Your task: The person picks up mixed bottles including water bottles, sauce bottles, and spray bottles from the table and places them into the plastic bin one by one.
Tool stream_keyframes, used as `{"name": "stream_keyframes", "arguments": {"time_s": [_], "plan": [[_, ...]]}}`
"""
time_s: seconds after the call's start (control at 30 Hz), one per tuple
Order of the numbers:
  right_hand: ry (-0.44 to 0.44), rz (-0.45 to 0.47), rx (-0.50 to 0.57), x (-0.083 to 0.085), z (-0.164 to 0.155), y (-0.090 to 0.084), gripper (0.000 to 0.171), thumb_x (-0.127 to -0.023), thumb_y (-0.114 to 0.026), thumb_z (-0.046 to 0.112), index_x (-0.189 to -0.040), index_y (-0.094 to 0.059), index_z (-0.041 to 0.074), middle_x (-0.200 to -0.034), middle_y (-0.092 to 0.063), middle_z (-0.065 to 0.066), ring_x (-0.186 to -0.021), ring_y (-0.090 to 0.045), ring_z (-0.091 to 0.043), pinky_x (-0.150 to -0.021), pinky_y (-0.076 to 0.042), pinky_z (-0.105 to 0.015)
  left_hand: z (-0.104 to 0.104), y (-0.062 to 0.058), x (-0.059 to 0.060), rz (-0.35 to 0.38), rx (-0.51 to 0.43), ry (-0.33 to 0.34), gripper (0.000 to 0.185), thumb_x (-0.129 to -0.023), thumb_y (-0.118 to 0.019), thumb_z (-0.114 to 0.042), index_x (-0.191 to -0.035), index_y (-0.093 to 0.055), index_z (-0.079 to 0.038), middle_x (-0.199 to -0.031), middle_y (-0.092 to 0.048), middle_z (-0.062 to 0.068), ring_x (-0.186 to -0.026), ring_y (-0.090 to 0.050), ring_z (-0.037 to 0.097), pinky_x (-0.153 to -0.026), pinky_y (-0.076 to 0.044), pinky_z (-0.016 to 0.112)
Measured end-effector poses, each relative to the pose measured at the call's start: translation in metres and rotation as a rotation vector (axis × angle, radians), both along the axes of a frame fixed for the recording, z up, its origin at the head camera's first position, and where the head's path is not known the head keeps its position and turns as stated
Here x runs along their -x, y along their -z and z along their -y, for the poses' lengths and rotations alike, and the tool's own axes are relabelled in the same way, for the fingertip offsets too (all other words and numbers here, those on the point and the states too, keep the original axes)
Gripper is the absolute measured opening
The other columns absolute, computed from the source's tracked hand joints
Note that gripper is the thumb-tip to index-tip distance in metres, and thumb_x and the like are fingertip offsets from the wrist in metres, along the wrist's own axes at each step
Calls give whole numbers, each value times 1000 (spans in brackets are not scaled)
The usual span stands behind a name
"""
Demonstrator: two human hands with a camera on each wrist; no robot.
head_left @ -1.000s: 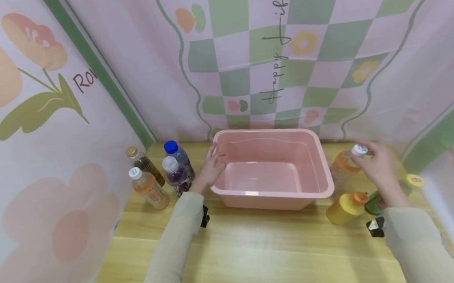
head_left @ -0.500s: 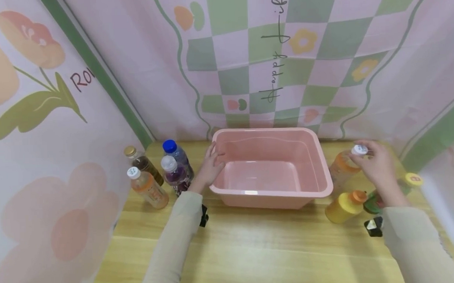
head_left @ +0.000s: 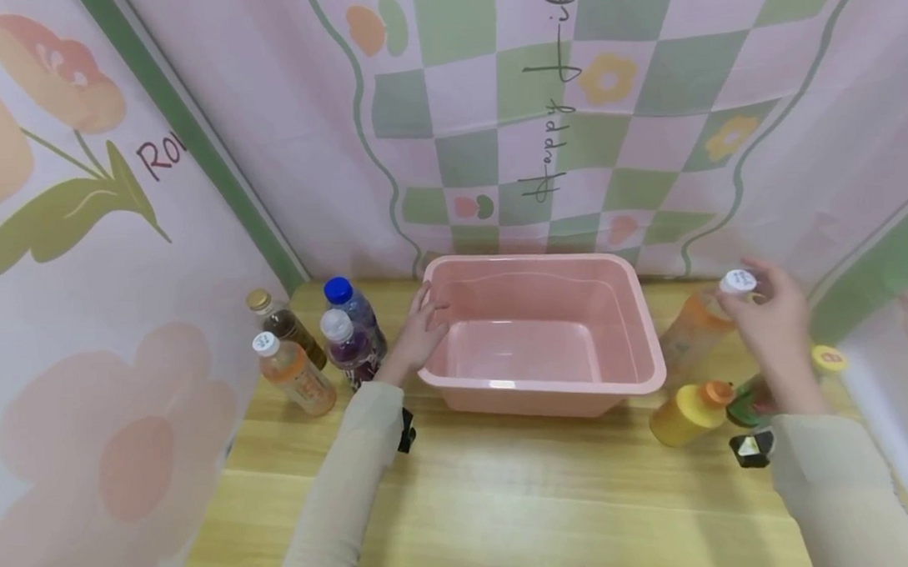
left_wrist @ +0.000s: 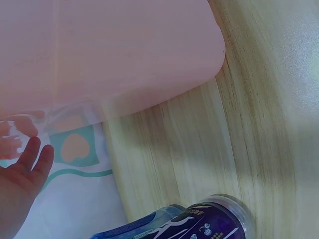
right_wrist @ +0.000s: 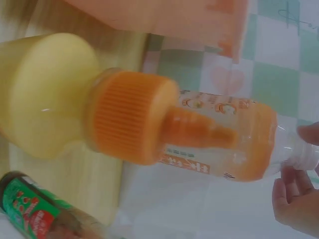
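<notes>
Orange bottle [head_left: 698, 326], pinched by right hand [head_left: 780, 318], partly hidden; left hand [head_left: 417, 335] extended, touching tub [head_left: 533, 404]

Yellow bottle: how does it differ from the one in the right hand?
The yellow bottle has an orange nozzle cap; the held bottle has a flat white cap. The yellow bottle is plain on the visible side; the held bottle has printing. The right hand grips the held bottle near its cap; the yellow bottle is untouched. Both are capped.
</notes>
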State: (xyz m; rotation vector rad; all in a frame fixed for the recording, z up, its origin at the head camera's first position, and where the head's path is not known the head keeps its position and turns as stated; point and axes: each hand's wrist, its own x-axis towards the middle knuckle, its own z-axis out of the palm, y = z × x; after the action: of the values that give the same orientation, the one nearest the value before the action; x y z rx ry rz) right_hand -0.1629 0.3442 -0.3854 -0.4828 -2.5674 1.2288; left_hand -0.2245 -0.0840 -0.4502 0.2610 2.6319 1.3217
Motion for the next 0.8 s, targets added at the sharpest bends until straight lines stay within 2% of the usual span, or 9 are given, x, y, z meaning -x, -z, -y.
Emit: {"name": "stream_keyframes", "arguments": {"time_s": [0.07, 0.23, 0.33, 0.43, 0.6, 0.7, 0.8], "plan": [[23, -22, 12, 1, 3, -6, 60, -92, -59, 22, -147, -36, 21, -149, -42, -9, -112, -44, 4, -115, -36, -35, 0, -1, 0, 8, -14, -7, 44, -94, -51, -19, -137, -48, -7, -163, 1, -6, -144, -27, 38, -113, -34, 55], [82, -40, 76, 3, 11, -20, 59, -90, -60, 19, -144, -39, 29, -146, -46, 5, -106, -41, 10, -112, -35, -29, 0, -1, 0, 15, -26, -16, 44, -94, -51, -19, -137, -48, -7, -163, 1, -6, -144, -25, 38, -114, -33, 54], [122, -51, 131, 5, 15, -29, 59, -89, -61, 16, -143, -41, 29, -136, -49, 16, -105, -40, 10, -105, -36, -23, 0, -1, 0, 17, -25, -14, 44, -94, -51, -20, -137, -48, -7, -163, 1, -6, -145, -24, 37, -114, -32, 55], [143, -106, 166, 5, 19, -38, 59, -87, -62, 12, -141, -44, 27, -120, -48, 27, -103, -41, 10, -101, -33, -20, 0, 0, 0, 18, -29, -8, 45, -95, -51, -20, -137, -48, -7, -163, 1, -6, -145, -23, 38, -115, -30, 56], [153, -194, 188, 4, 26, -55, 58, -85, -63, 8, -138, -47, 27, -111, -48, 30, -102, -43, 9, -113, -29, -26, -1, 1, -1, 22, -28, -6, 44, -95, -51, -21, -137, -48, -7, -163, 2, -6, -146, -22, 37, -116, -29, 56], [156, -259, 179, 5, 31, -64, 58, -84, -63, 7, -137, -48, 26, -108, -49, 29, -100, -44, 9, -111, -30, -24, -1, 0, -2, 23, -32, -10, 45, -95, -51, -20, -138, -47, -7, -163, 1, -6, -145, -23, 37, -116, -29, 55], [155, -339, 178, 5, 36, -72, 58, -83, -63, 5, -136, -48, 24, -105, -48, 27, -98, -44, 9, -102, -30, -16, -2, -1, -2, 25, -33, -12, 45, -95, -51, -19, -139, -46, -8, -163, 1, -6, -145, -23, 37, -116, -29, 55]]}}
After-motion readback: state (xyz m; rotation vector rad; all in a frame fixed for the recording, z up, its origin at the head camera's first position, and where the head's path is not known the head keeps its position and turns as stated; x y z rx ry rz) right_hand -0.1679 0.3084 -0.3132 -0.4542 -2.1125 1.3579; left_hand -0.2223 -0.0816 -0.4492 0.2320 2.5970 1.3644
